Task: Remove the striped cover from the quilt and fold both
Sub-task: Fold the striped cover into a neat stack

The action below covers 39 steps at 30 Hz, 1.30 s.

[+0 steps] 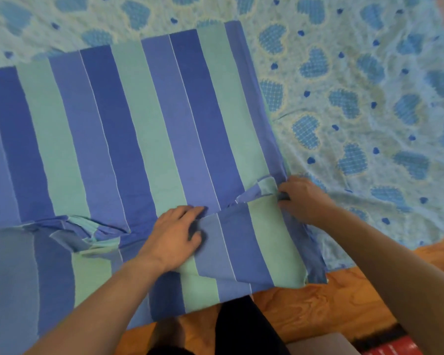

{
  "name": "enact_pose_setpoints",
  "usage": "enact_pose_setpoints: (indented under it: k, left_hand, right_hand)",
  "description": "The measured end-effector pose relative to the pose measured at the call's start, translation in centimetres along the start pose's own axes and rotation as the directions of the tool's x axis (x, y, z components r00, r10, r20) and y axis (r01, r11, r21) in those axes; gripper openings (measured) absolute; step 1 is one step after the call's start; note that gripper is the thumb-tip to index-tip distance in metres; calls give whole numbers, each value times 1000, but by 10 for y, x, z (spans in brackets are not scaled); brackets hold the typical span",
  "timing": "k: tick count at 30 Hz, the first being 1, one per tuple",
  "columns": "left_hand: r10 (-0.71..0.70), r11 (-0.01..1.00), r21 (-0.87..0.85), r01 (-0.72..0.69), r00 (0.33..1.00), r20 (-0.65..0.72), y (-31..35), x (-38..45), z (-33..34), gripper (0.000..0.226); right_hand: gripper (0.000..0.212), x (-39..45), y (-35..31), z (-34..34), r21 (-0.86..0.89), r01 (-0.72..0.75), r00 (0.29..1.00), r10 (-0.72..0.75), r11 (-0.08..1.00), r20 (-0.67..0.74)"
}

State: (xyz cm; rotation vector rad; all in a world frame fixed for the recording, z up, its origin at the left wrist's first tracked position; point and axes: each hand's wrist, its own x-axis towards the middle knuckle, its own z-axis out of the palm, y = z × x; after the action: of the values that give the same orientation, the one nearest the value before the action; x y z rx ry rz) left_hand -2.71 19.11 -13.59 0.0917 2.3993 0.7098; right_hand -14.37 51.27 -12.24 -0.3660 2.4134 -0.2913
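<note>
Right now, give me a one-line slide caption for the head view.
Left hand presses the striped cover while right hand pinches its edge, over a heart-patterned sheet.

Blue-and-green striped cover [128, 129] spread flat over heart-patterned sheet, near edge folded back, rumpled at lower left

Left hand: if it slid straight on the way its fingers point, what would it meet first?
The left hand points up-right along the striped cover. It would likely first meet the bunched fold that the right hand pinches, though depth is unclear.
</note>
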Motion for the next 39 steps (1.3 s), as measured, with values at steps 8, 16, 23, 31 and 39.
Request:
enact_pose_setpoints:
  k: [8, 16, 23, 31, 39]
  left_hand:
    - [-66, 994, 97, 58, 995, 77, 21, 21, 15, 60]
    - [-155, 950, 301, 87, 965, 211, -74, -1, -38, 78]
    - [-30, 859, 503, -97, 971, 238, -170, -63, -70, 82]
    - [-346, 773, 553, 312, 937, -45, -193, -143, -109, 23]
    - [-448, 798, 259, 545, 823, -349, -170, -221, -167, 12]
  right_hand:
    - [13, 54, -9, 6, -106, 134, 989, -140, 985, -54]
    - [35, 50, -25, 9, -63, -12, 978, 25, 998, 206]
    - [14, -107, -46, 31, 129, -20, 757, 99, 991, -646]
    - [14, -206, -89, 80, 639, -669, 386, 912, 379, -137]
    - [22, -151, -135, -64, 899, -431, 482, 823, -76, 301]
